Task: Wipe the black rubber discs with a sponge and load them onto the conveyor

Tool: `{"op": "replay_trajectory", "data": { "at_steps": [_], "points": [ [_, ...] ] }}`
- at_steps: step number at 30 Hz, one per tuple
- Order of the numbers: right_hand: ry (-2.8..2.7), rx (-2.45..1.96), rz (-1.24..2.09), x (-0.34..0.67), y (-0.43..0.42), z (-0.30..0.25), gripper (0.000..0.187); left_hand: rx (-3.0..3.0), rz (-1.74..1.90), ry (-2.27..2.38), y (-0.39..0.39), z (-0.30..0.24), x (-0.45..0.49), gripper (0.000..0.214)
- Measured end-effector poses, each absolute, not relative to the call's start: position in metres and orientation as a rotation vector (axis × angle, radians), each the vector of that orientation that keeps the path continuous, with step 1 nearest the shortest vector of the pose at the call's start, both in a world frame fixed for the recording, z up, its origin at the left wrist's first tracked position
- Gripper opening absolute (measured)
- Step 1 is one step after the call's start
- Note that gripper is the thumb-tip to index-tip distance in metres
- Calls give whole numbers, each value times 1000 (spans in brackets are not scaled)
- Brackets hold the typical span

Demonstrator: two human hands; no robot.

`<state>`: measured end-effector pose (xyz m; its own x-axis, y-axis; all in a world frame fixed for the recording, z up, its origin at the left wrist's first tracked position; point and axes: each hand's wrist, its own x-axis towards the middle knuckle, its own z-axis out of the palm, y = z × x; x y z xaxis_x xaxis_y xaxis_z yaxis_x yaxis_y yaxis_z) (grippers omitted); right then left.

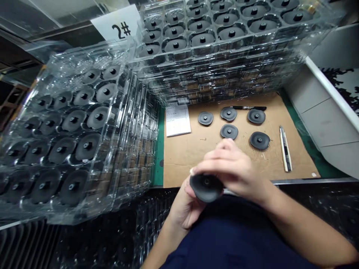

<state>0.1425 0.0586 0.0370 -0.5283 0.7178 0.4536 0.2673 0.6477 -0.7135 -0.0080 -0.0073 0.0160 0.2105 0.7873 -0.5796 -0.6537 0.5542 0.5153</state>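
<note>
Close to my body, a black round rubber part [206, 188] with a small central stud is held in both hands. My left hand [186, 205] grips it from below and the left, fingers curled behind it. Over its upper right rim, my right hand [235, 168] has its fingers closed, slightly blurred. Whether the right fingers also hold a tool is hidden. Beyond my hands, several similar black parts lie apart on a sheet of brown cardboard [196, 157], one of them [229, 131] just past my right fingertips.
Stacked clear plastic trays [120, 142] filled with black parts rise on the left, with another tray stack [224, 71] at the back. A utility knife [285, 149], a black pen [246, 108] and a printed paper slip [178, 120] lie on the cardboard. A "2#" sign [117, 24] stands behind.
</note>
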Motion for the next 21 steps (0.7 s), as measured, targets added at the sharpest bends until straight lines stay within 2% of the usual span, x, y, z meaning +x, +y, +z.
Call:
{"op": "replay_trajectory", "data": {
  "at_steps": [5, 8, 11, 17, 21],
  "points": [
    [-1658, -1331, 1154, 156, 59, 3, 21, 55, 920, 615, -13, 10, -13, 69],
    [-1585, -1401, 1460, 159, 43, -22, 23, 25, 923, 564, -12, 7, -13, 71],
    [-1595, -1381, 1578, 161, 28, -42, 22, 23, 922, 565, -10, 6, -14, 76],
    [-1509, -1535, 1461, 178, 31, -33, 24, 55, 924, 568, -11, 10, -13, 65],
    [-1592, -1494, 1015, 176, 35, 16, 19, 98, 924, 626, -13, 10, -6, 70]
  ]
}}
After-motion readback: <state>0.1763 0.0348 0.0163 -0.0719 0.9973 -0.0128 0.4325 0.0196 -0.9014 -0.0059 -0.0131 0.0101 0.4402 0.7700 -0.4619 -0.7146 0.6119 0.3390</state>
